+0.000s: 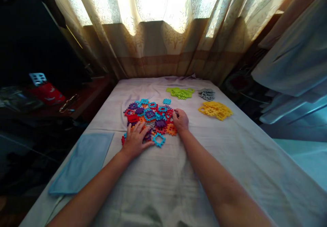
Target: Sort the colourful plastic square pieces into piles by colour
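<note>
A mixed pile of plastic gear pieces (150, 114) in blue, purple, red and orange lies mid-table. My left hand (135, 139) rests on its near left part, fingers spread over the pieces and gripping none that I can see. By the thumb of that hand lies a blue gear ring (158, 140). At the pile's right edge my right hand (181, 119) has its fingers curled together; a small dark bit shows at the fingertips, too small to name. An orange gear piece (171, 129) sits just left of that wrist.
Sorted heaps lie at the back right: lime green pieces (180, 93), grey pieces (206, 94) and yellow pieces (216, 110). One blue piece (167, 101) lies behind the pile. A light blue flat cloth-like pad (83, 164) is on the left. Curtains (163, 49) hang behind the sheet-covered surface.
</note>
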`<state>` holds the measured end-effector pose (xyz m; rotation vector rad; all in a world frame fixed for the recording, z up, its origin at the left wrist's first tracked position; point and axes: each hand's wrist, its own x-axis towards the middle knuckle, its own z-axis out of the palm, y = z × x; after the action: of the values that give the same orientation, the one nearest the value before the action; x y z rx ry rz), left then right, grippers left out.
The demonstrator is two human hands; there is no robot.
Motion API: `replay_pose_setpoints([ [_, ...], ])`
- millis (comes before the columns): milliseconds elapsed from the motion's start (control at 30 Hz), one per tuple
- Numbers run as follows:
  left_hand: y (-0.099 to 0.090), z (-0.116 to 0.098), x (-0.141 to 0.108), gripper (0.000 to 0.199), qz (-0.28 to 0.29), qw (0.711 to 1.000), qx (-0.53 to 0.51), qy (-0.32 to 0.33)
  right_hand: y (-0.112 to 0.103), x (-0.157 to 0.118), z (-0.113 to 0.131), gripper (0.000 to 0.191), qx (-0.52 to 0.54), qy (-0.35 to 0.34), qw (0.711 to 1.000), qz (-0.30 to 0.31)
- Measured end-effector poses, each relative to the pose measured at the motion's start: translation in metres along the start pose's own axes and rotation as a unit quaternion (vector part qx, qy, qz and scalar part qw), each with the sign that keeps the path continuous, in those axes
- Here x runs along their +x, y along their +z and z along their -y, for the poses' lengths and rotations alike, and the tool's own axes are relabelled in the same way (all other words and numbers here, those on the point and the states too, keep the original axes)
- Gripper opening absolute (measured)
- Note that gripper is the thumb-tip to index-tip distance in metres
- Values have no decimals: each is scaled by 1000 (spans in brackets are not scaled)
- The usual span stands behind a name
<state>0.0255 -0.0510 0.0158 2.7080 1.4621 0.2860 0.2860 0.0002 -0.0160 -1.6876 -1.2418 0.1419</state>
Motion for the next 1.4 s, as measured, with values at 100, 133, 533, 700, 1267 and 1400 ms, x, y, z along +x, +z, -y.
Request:
replay_pose_setpoints([
  [100,3,-6,5,59,-62,997,5,-34,-14,-20,-2,26,-6,-6,1000,-15],
  [133,3,-7,1,56,-79,996,3,-38,-19,-31,-3,27,-8,-15,1000,-18],
  [533,16,12,-60,60,-146,969,7,-201,-38,-109,16,26,-45,-107,992,53],
  [700,24,21,-54,56,-168,965,-47,-197,-39,-104,14,24,-43,-88,993,66],
  [1267,34,51,-52,39,-329,895,-235,-187,-38,-105,16,26,-28,-100,994,41],
  [1400,33,57,-52,39,-343,844,-330,-248,-40,-108,20,26,-34,-124,990,54],
])
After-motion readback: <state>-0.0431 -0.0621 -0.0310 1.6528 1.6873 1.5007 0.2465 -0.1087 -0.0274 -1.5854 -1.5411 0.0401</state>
